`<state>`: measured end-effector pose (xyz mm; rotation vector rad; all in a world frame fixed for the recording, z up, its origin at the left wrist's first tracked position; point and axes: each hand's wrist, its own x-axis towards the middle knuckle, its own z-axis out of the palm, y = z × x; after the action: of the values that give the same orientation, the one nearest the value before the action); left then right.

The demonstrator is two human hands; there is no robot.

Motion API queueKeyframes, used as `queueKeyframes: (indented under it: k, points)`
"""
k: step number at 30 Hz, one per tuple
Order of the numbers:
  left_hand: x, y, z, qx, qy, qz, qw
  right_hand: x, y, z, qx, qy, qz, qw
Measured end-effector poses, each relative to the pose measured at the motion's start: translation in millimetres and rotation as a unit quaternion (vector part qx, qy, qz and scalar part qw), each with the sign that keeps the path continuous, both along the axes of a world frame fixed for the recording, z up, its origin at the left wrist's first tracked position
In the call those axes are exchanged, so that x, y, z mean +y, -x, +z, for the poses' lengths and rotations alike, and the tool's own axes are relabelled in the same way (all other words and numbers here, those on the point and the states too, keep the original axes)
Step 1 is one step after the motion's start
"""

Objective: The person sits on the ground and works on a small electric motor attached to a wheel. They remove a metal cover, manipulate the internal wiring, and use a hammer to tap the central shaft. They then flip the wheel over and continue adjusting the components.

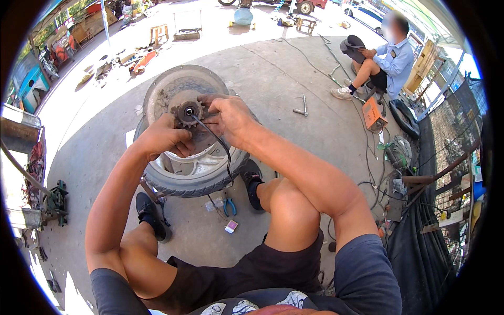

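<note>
A wheel with a black tyre [181, 188] and a wide, dusty metal hub cover [157, 86] is in front of my legs. At the hub's middle is a small toothed sprocket [185, 122], brown with grime. A black cable [223, 144] comes out through its centre and hangs down over the tyre. My left hand [167, 137] grips the sprocket's left and lower edge with curled fingers. My right hand [227, 115] holds its right side, thumb and fingers around the teeth. Whether the sprocket sits tight against the hub cannot be seen.
Blue-handled pliers [229, 207] and a small pink-and-white box [231, 226] lie between my feet. A T-shaped tool [302, 107] lies farther right. A seated person [396, 63] holds a dark welding mask [353, 47], near an orange machine [374, 114] with trailing cables.
</note>
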<state>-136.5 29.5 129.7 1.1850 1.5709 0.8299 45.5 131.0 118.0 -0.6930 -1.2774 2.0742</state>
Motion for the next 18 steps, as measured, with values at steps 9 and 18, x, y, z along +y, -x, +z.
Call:
queueKeyframes:
  k: [9,18]
  points:
    - [-4,-18,23,0.23,-0.015,0.039,0.972,-7,3,5,0.01,-0.009,-0.033,0.999]
    - [-4,-12,2,0.586,-0.213,0.071,0.779,-6,1,5,0.003,-0.046,-0.04,0.998]
